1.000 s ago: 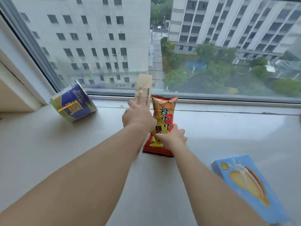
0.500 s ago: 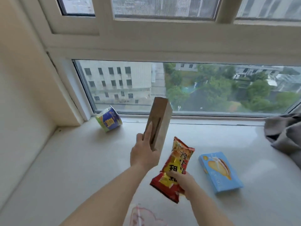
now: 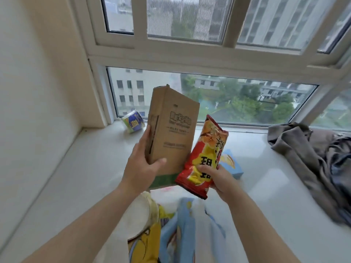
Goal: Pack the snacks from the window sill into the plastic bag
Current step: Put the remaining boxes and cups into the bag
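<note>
Your hands hold a brown box (image 3: 171, 130) and a red snack packet (image 3: 205, 158) above the plastic bag (image 3: 199, 215) — its mouth already crowded with a round tub (image 3: 142, 215) and blue packets. On the window sill (image 3: 85, 177), bare surface lies to your left; a blue box (image 3: 232, 166) sits just behind the packet, crumpled grey cloth (image 3: 313, 164) blocks the right — a tilted cup (image 3: 133, 121) occupies the far left corner.

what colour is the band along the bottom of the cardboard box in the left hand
Green, below plain brown card: the band on the cardboard box, gripped by the left hand. Head view.
</note>
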A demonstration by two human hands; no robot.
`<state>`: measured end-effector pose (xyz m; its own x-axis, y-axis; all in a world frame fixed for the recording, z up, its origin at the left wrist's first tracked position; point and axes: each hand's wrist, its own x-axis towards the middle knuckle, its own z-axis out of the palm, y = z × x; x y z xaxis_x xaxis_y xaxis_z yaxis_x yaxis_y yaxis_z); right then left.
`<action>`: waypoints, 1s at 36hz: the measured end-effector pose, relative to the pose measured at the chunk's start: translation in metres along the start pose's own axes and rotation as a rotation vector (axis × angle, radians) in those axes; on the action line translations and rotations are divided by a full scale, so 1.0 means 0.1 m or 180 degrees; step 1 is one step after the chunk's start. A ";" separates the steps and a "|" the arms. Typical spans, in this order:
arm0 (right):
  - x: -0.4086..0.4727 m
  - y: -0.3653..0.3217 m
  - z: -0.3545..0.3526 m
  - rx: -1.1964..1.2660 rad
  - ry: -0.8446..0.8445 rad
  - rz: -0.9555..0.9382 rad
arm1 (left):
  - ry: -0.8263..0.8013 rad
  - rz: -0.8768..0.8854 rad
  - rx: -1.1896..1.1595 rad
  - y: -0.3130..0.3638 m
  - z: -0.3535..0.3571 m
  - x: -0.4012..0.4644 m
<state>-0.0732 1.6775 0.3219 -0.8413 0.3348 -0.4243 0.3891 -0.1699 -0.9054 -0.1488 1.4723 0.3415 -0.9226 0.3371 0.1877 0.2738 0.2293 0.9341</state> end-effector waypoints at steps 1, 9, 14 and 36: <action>-0.11 0.03 0.00 -0.0086 0.0023 -0.0038 | -0.0054 -0.0091 0.0003 -0.01 -0.03 -0.12; -0.75 0.39 0.02 -0.0189 0.0230 -0.0154 | -0.0796 -0.0546 0.0997 -0.04 -0.30 -0.99; -0.96 0.68 0.05 0.0070 0.0322 0.0094 | -0.0840 -0.0661 0.1694 0.07 -0.46 -1.26; -1.17 0.94 0.32 -0.0897 -0.0385 0.0501 | -0.0737 -0.0974 0.1815 0.10 -0.17 -1.46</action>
<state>0.0499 1.5922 0.2871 -0.7946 0.2097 -0.5698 0.5918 0.0577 -0.8040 -0.0161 1.4097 0.3285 -0.9168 0.3523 -0.1882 0.1688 0.7688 0.6168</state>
